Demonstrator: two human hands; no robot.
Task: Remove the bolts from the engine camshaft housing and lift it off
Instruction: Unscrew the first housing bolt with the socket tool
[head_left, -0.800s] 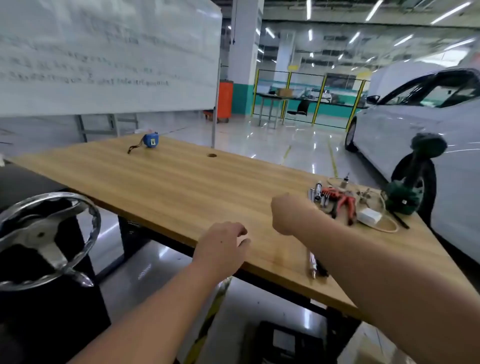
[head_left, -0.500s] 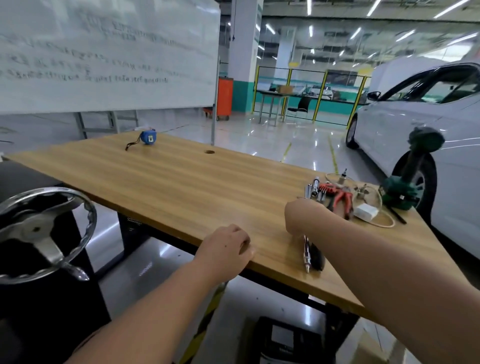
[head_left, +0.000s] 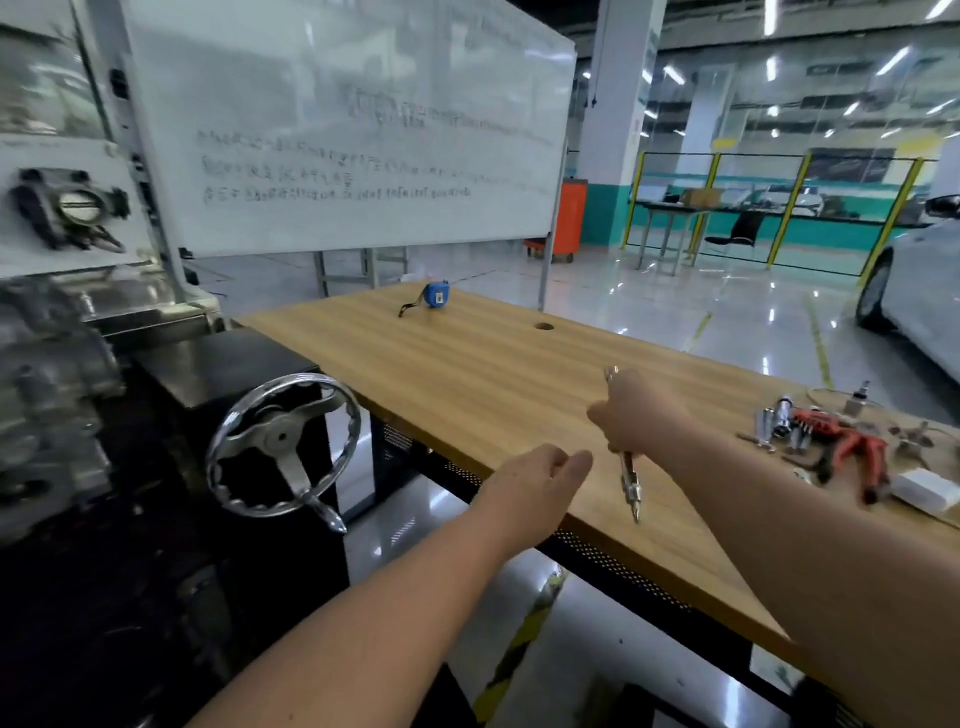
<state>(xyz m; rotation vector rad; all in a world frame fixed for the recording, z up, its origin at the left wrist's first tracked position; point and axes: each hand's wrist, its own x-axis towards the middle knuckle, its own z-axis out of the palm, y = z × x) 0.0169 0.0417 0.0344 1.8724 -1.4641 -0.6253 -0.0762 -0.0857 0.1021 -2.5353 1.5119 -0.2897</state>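
My right hand (head_left: 634, 415) grips a long metal ratchet tool (head_left: 629, 483) above the wooden table (head_left: 493, 379); the tool's tip points down toward the near table edge, its other end pokes out above my fist. My left hand (head_left: 540, 483) hovers with relaxed fingers and holds nothing, just left of the tool near the table edge. A blurred grey engine (head_left: 47, 374) on a black stand fills the far left edge. The camshaft housing and its bolts cannot be made out.
A chrome handwheel (head_left: 283, 447) sticks out from the engine stand. Red-handled pliers (head_left: 852, 447), sockets and a white box (head_left: 924, 491) lie at the table's right. A blue tape measure (head_left: 435, 295) sits at the far side. Whiteboard (head_left: 343, 130) behind; white car (head_left: 914, 296) at right.
My right hand has picked the long tool up off the table and carried it left. The view has swung left, bringing the engine into sight. My left hand has opened slightly.
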